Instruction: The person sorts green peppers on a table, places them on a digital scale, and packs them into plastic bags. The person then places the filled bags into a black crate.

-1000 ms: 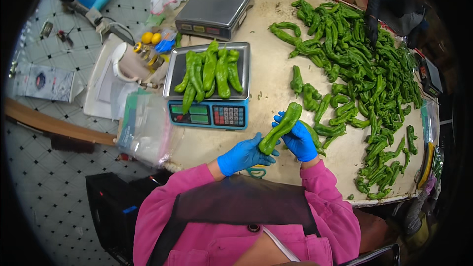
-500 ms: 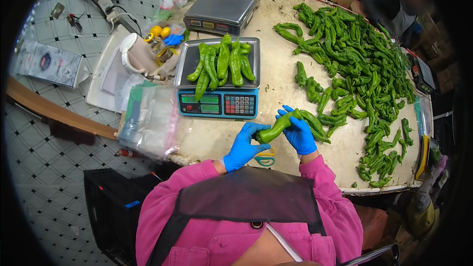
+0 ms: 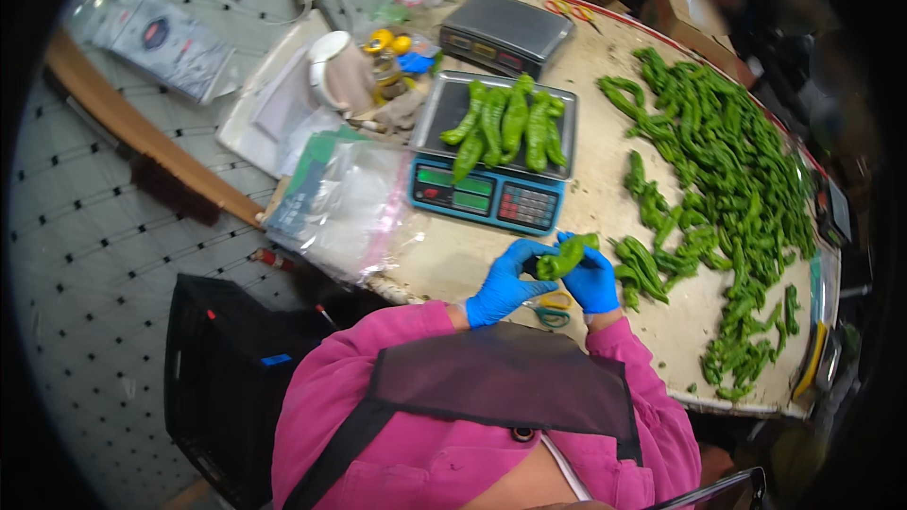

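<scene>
Near the front edge of the worktop [image 3: 444, 250], just beyond the scissors [image 3: 552, 314], the right hand [image 3: 593, 283] has its fingers bent about one pepper [image 3: 561, 262], while the left hand [image 3: 508, 285] is half open at that pepper's left end, its grip there unclear. Farther on, a small batch [image 3: 515, 125] already lies on the blue scale [image 3: 496, 192], with far more off it, in loose ones [image 3: 641, 266] right of the hands and a big pile [image 3: 732, 137]; bare room runs between scale and pile, but bags [image 3: 354, 194] crowd the left and a grey scale [image 3: 510, 24] stands close behind.
</scene>
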{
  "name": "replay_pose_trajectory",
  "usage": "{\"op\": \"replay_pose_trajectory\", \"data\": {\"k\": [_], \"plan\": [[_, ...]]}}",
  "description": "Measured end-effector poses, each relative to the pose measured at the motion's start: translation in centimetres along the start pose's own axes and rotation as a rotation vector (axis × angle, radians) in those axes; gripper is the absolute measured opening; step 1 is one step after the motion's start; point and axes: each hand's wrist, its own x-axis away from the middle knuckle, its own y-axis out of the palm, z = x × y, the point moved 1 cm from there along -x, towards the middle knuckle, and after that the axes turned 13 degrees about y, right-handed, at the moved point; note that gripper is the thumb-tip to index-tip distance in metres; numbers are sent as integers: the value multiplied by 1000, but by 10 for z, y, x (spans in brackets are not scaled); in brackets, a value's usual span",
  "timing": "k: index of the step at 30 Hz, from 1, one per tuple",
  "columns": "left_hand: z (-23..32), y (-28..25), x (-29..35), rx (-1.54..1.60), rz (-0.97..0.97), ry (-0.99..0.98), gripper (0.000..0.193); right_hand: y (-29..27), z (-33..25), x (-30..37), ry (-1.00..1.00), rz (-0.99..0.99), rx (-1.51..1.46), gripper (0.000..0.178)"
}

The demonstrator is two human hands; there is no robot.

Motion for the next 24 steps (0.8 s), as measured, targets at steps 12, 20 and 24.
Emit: {"op": "replay_pose_trajectory", "data": {"k": [12, 20, 24], "plan": [[-25, -33, 18, -109, -6, -222, 50, 61, 33, -11, -236, 307, 828, 47], [-29, -55, -15, 115, 17, -156, 47, 90, 29, -21, -340, 253, 966, 68], [-15, -87, -73, -540, 71, 154, 47, 77, 29, -13, -266, 360, 1018, 63]]}}
